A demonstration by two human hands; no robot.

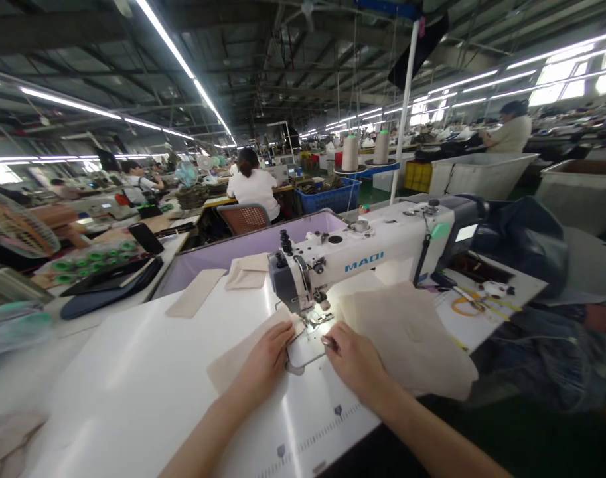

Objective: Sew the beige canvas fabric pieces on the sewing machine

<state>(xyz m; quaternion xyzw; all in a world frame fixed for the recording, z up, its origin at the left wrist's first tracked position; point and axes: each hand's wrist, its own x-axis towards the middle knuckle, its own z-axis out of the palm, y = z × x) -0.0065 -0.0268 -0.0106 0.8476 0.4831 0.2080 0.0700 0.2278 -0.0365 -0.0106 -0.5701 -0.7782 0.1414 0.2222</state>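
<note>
At the sewing machine, my left hand is closed over the edge of a beige fabric piece, just left of the presser foot. The fingers lie close together on the cloth. My right hand is curled beside the needle plate, with a small dark metal tool poking out of its fingers; most of that tool is hidden. To the right of this hand spreads a larger beige fabric panel, partly under the machine arm.
Two beige pieces, a flat strip and a folded piece, lie at the table's back left. Scissors rest at the right end. Behind the table stands a lilac bin. A co-worker sits ahead, facing away.
</note>
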